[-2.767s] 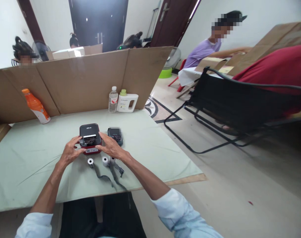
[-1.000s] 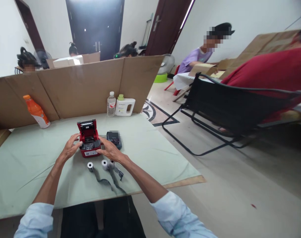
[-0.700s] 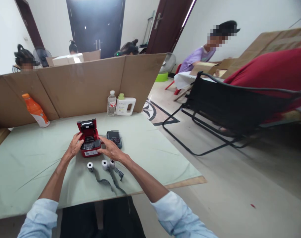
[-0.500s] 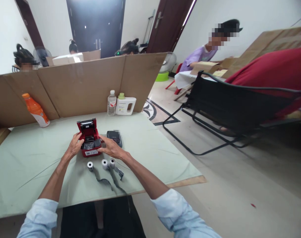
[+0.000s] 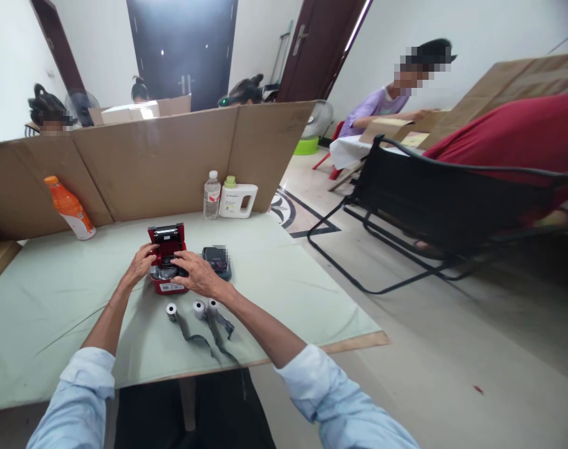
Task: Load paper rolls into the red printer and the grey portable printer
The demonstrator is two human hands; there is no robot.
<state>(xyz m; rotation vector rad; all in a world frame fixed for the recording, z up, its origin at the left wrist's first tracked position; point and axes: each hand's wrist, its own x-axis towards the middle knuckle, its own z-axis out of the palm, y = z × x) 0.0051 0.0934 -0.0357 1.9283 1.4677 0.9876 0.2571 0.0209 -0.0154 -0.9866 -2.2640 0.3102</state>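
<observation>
1. One red printer (image 5: 172, 287), small, stands mid-worktop (image 5: 54, 293). Its lid (image 5: 166, 235) is raised upright and the open bay faces the person.
2. The left hand (image 5: 141, 265) has its fingers curled against the printer's left flank, gripping the body.
3. The right hand (image 5: 197, 274) lies over the open bay with fingertips bent down into it. Whether they pinch anything there cannot be told.
4. Three paper rolls (image 5: 198, 308) lie just in front of the printer, their dark strips trailing toward the near edge.
5. One dark device (image 5: 217, 259) sits just right of the printer, beside the right hand.
6. Handling note, as a judgement: the light body likely slides. The left grip should brace it while the right fingertips work gently in the bay, clear of hinge and strips.
7. At the far edge, an orange bottle (image 5: 69, 207), a water bottle (image 5: 212, 195) and a white jug (image 5: 237, 199) stand against a cardboard screen (image 5: 162, 162).
</observation>
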